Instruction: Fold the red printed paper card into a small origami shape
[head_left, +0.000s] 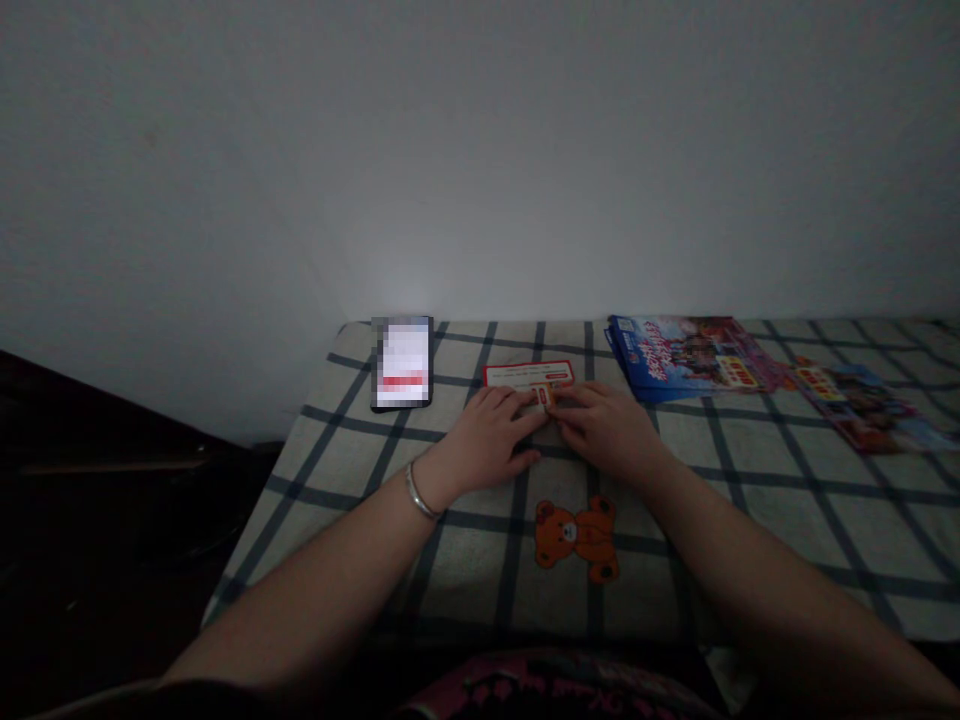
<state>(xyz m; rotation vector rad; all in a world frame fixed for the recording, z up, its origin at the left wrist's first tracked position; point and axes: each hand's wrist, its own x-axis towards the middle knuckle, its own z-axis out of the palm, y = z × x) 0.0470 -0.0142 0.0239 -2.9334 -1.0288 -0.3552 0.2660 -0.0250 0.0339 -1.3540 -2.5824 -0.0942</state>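
A small red-bordered paper leaflet [526, 373] with white printed panels lies on the checked tablecloth, its near part folded up towards me. My left hand [495, 432] rests over its left and near side, fingers stretched out and pressing on the paper, thumb apart on the cloth. My right hand [604, 425] is closed at the leaflet's right end, its fingertips gripping the folded edge. The two hands nearly meet at the fold. Part of the leaflet is hidden under my fingers. A silver bangle [420, 491] circles my left wrist.
A phone [403, 362] with a lit, blurred screen lies at the back left. Blue printed flyers [675, 355] overlap at the back right, with another flyer [862, 405] further right. The tablecloth [465, 560] carries an orange bear picture [577, 538]. A wall [480, 170] stands behind.
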